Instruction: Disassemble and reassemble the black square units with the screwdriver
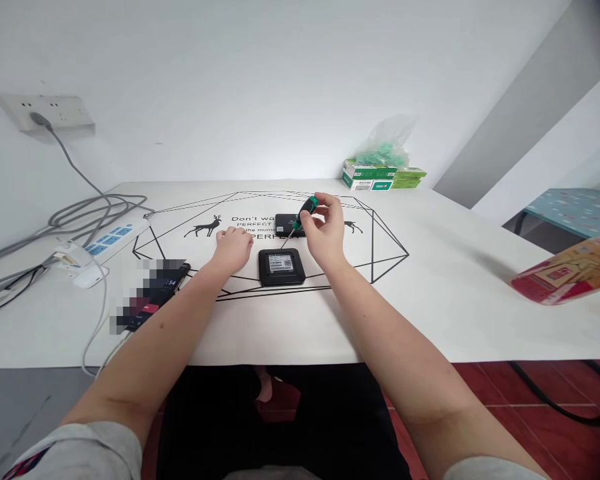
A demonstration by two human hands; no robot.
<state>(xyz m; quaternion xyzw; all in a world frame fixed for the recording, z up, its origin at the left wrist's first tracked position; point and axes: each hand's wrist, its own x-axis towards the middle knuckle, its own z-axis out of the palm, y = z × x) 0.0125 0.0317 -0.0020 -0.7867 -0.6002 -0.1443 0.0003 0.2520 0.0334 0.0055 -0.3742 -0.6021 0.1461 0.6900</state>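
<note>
The right hand (326,230) grips a screwdriver (306,209) by its green and black handle. The thin metal part points down to the far side of a flat black case (282,268). I cannot tell if the tip touches it. The case lies in the middle of the white desk (455,300), with a white label (280,262) facing up.

The left hand (234,247) is just left of the case, low over the desk, with its fingers curled. I cannot tell if anything is inside it.

Another black box (286,221) lies behind the case, partly hidden by the right hand.

A phone (164,287) and a power strip (117,239) are toward the desk's left edge. At the far edge, a clear and green bag (387,150) sits on green and white boxes (370,177).
</note>
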